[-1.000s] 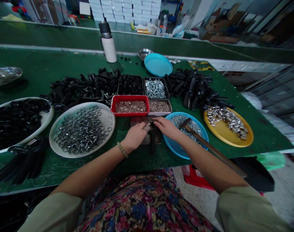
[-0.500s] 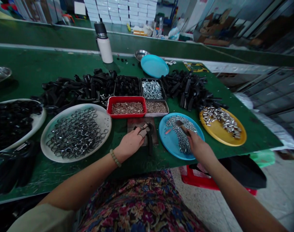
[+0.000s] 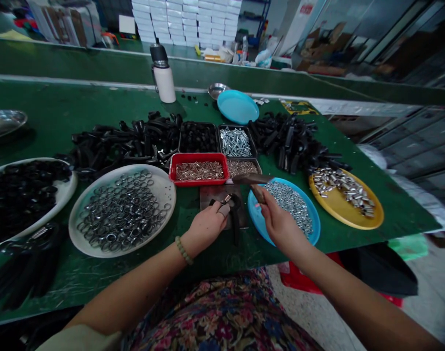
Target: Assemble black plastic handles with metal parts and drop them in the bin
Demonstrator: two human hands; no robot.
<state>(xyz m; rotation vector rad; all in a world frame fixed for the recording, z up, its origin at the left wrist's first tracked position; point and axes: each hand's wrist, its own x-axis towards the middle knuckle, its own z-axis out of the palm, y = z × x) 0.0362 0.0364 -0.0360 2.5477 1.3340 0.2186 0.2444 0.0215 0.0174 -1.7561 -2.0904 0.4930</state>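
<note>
My left hand is closed on a black lever-like part with a small shiny metal piece at its top. The part rests on a flat metal plate, its black arm pointing toward me. In my right hand, the fingers wrap round the short handle of a hammer. Its head is smeared by motion and hangs above the right side of the metal plate, apart from the black part. Below and beside my right hand lies a blue plate of small metal nuts.
A red tray of copper-coloured pins stands behind the metal plate. Left is a white plate of metal rings; right, a yellow plate of metal sleeves. Black handles are heaped behind. A bottle stands farther back.
My right hand has lifted the hammer off the blue plate and brought it left, toward the metal plate. My left hand still holds the black part in place. The view has shifted slightly.
</note>
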